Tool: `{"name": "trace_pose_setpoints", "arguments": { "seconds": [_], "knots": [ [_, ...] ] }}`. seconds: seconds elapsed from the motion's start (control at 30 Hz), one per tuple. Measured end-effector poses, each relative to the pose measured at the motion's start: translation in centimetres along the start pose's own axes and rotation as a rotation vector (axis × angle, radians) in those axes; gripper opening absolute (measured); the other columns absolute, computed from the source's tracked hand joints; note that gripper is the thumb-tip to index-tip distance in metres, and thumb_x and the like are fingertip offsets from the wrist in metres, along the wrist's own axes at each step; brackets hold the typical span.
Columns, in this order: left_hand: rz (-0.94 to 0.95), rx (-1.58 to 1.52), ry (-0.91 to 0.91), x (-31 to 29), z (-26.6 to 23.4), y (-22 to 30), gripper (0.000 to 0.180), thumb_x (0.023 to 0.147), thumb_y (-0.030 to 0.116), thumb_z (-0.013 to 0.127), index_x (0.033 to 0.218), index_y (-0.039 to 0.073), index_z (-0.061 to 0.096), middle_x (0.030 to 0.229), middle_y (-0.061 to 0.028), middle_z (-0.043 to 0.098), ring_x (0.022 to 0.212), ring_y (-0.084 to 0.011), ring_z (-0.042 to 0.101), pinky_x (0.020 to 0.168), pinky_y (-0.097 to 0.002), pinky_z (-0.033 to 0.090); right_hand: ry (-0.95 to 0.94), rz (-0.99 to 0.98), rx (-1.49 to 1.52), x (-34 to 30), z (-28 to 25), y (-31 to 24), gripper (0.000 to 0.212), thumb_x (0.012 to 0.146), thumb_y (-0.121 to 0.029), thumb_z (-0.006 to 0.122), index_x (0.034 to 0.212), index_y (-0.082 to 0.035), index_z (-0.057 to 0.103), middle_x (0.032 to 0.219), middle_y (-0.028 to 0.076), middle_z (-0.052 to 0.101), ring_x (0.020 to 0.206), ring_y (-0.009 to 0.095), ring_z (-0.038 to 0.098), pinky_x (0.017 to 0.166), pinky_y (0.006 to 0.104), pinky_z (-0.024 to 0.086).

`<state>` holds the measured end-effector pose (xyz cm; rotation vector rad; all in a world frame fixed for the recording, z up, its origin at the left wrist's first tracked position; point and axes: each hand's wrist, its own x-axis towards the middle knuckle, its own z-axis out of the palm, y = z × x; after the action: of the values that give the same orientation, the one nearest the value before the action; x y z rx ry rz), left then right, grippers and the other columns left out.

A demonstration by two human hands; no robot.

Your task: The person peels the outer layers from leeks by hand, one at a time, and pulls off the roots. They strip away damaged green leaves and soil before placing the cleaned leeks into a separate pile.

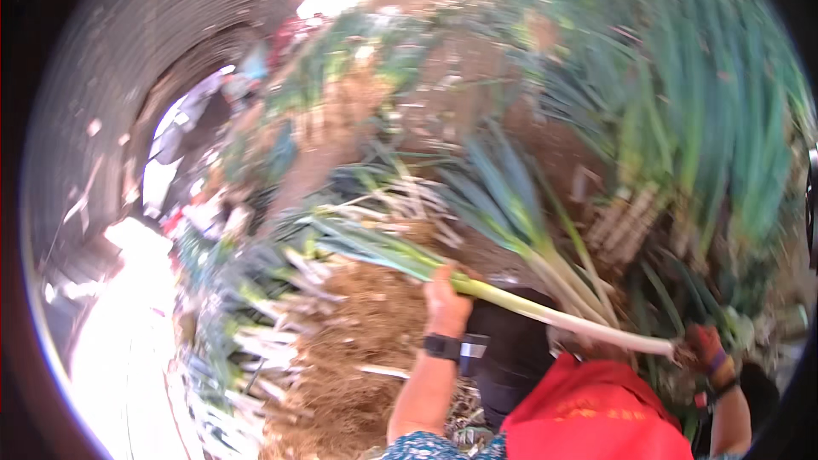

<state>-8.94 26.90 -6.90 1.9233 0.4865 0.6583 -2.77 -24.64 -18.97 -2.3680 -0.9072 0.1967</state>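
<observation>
A long green onion [545, 317] stretches across in front of me, its blue-green leaves to the left and its white stalk to the right. My left hand [446, 300] is closed around it where green turns pale, and a dark band circles that wrist. At the root end, my right hand [709, 353] has its fingers drawn together at the roots; motion blur softens their detail. Something purple and orange shows on that hand. Just beyond the held stalk lies a bunch of green onions [527, 238], leaves pointing away.
Brown fibrous roots or trimmings [362, 358] heap up at the left, bordered by a row of white-stalked green onions [260, 345]. Tall bundles of green onions [682, 119] fill the right. A ribbed curved wall [119, 77] rises at far left. My red apron [596, 417] covers my lap.
</observation>
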Motion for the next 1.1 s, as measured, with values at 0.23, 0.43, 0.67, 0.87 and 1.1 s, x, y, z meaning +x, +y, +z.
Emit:
{"name": "trace_pose_setpoints", "arguments": {
  "seconds": [0.23, 0.43, 0.67, 0.87, 1.1],
  "knots": [
    [-0.801, -0.936, 0.257, 2.1, 0.7, -0.4, 0.012, 0.084, 0.01, 0.055, 0.088, 0.002, 0.047, 0.069, -0.0126, 0.051, 0.06, -0.0298, 0.055, 0.06, -0.0493, 0.048, 0.122, 0.404, 0.035, -2.3, 7.6, 11.9, 0.022, 0.067, -0.025, 0.065, 0.077, -0.008, 0.056, 0.076, 0.013, 0.053, 0.079, 0.032, 0.052, 0.066, 0.04, 0.04],
    [-0.786, -0.93, 0.295, 1.6, 0.0, -1.1, 0.011, 0.086, 0.009, 0.054, 0.092, 0.001, 0.049, 0.07, -0.0131, 0.052, 0.061, -0.0318, 0.056, 0.06, -0.0497, 0.049, -0.191, 0.428, -0.418, -1.0, 7.8, 14.8, 0.011, 0.081, -0.018, 0.048, 0.081, -0.01, 0.056, 0.088, 0.012, 0.054, 0.085, 0.03, 0.052, 0.072, 0.0399, 0.042],
    [-0.163, -0.037, -0.041, 1.1, -3.0, -0.5, 0.006, 0.08, -0.002, 0.051, 0.081, 0.002, 0.055, 0.072, -0.0099, 0.059, 0.069, -0.0221, 0.061, 0.066, -0.0356, 0.051, -0.155, 0.597, -0.958, -8.9, -2.5, 22.8, 0.026, 0.087, -0.017, 0.041, 0.106, -0.009, 0.056, 0.102, 0.014, 0.057, 0.098, 0.029, 0.056, 0.078, 0.0413, 0.047],
    [-0.783, -0.876, 0.09, 3.3, -2.4, -4.5, 0.016, 0.077, 0.001, 0.061, 0.091, -0.001, 0.051, 0.076, -0.0094, 0.054, 0.07, -0.0237, 0.056, 0.067, -0.0389, 0.05, -0.516, 0.788, -0.751, 5.9, -11.1, 7.1, 0.034, 0.072, -0.026, 0.056, 0.098, -0.007, 0.064, 0.111, 0.018, 0.06, 0.106, 0.034, 0.056, 0.087, 0.042, 0.046],
    [-0.793, -0.64, -0.006, 5.3, 3.4, -2.5, 0.024, 0.077, -0.002, 0.063, 0.097, -0.003, 0.05, 0.08, -0.0101, 0.054, 0.07, -0.0246, 0.056, 0.069, -0.0395, 0.05, -0.254, -0.037, -0.141, 19.3, 7.5, 1.6, 0.037, 0.084, -0.033, 0.053, 0.11, -0.008, 0.055, 0.105, 0.017, 0.06, 0.094, 0.036, 0.058, 0.081, 0.0454, 0.046]
  ]
}}
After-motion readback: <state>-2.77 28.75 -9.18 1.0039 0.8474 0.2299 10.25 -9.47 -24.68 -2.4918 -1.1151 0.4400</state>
